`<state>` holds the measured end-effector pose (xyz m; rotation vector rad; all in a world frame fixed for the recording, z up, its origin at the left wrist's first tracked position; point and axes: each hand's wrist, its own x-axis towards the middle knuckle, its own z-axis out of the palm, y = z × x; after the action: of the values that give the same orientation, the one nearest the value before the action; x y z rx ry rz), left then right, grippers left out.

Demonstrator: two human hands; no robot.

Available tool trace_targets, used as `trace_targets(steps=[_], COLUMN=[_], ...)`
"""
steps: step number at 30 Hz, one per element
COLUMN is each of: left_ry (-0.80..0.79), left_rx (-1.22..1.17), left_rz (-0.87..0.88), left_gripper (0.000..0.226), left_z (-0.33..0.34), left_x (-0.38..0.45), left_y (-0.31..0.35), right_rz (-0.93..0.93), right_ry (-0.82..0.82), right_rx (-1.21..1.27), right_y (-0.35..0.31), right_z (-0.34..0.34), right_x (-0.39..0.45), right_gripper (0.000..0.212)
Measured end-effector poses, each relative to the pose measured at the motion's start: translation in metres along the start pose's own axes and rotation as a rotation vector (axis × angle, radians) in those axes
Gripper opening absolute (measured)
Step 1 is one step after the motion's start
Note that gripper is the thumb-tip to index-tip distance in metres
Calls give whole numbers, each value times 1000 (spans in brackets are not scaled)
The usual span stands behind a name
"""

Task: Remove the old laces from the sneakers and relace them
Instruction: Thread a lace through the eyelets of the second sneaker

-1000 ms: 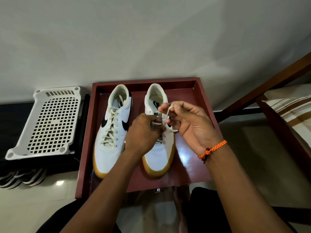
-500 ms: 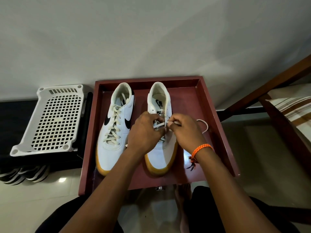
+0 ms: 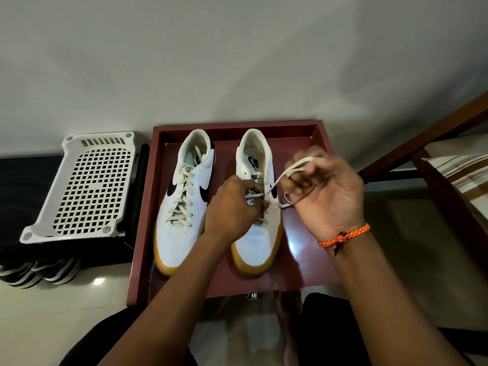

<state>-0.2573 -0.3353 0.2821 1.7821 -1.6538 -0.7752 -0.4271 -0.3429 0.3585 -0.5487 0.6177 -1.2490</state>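
Two white sneakers with tan soles lie side by side in a dark red tray [image 3: 306,133]. The left sneaker [image 3: 184,204] is fully laced with a cream lace. On the right sneaker [image 3: 257,233] my left hand [image 3: 232,210] rests over the eyelets, fingers curled on the lace there. My right hand [image 3: 322,191], with an orange band on its wrist, is raised to the right of that shoe and grips the cream lace [image 3: 280,178], which runs taut from the eyelets up into its fingers. The fingertips are blurred.
A white perforated plastic rack [image 3: 87,186] stands on a dark surface left of the tray, with striped sandals [image 3: 39,273] below it. A wooden frame [image 3: 433,128] and a striped cushion [image 3: 462,173] are at the right. A pale wall is behind the tray.
My right hand has lifted from the eyelets and moved up and to the right, drawing the lace out with it. My left hand stays on the right sneaker.
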Motion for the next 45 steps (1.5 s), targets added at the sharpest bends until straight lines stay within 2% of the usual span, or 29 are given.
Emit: trace_targets(steps=[1,2,3,5,6,7,9,11,13,17,21,26,32,38,40,42,43,44,45], left_ry=[6,8,11,13,16,21,24,20,16,7,-7,1,14,116,141,116,97,81,75], left_rx=[7,13,14,15,18,21,22,25,31,34,19,31,217,242,273,335,375,410,426], left_rz=[4,8,13,17,22,28,45,57,50,56,38,19,45,172,258,330,350,358,356], left_gripper=[29,31,33,34,32,29,21,21,24,28,30,35,35,37,33,28,29,28,24], left_z=[0,1,1,1,1,0,0,0,-1,-2,-1,1,-3,-4,-1,3,7,11,14], left_x=[0,0,0,0,0,1,1,1,0,-1,1,1,-3,-10,-11,-13,-14,-16,-17], left_y=[-1,-2,-2,-3,-3,-3,-3,-3,-3,-2,1,0,4,12,13,15,16,16,16], right_rz=[-25,-46,-67,-109,-113,-79,3,-41,-66,-33,-87,-128,-109,-74,-70,-99,-145,-177,-179], right_ry=[49,124,230,433,426,330,121,96,116,96,56,63,93,36,83,167,210,244,260], right_rx=[100,93,-58,-720,-1042,-1282,-1549,-1683,-1677,-1356,-1044,-877,-598,-93,17,-44,-273,-609,-947], right_y=[-1,-1,1,12,21,32,51,58,53,39,26,21,3,-19,-18,-17,-16,-14,-9], right_z=[-5,-11,-18,-34,-38,-40,-39,-38,-37,-33,-19,-9,5,-4,-9,-14,-18,-24,-32], right_x=[4,7,12,20,20,17,12,11,14,17,14,14,6,2,7,14,17,19,20], right_gripper=[4,5,13,20,19,18,15,15,20,23,22,27,25,31,31,25,14,21,48])
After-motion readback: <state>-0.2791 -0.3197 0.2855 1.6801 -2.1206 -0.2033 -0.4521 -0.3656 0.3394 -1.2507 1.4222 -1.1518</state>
